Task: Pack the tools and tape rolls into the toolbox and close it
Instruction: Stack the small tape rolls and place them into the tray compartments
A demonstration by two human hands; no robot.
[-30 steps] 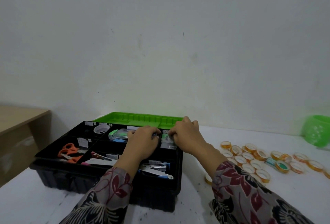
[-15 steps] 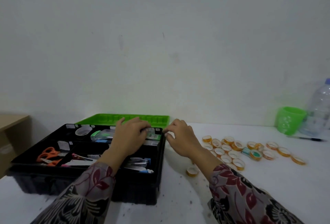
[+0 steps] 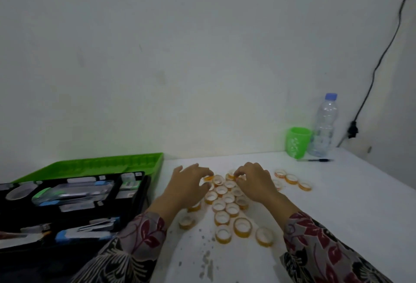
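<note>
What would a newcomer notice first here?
Orange tape rolls litter the middle of the white table, with the left hand and right hand pinching rolls at the far edge. To the left sits the open black toolbox, tools inside, green lid laid back.

Pale, scuffed wall [image 3: 202, 57] behind, dimly lit with a greenish cast. White table [image 3: 337, 204] against it, speckled with dark spots toward the near edge. At far right, black cable [image 3: 380, 57] down the wall to a plug [image 3: 353, 129].
</note>
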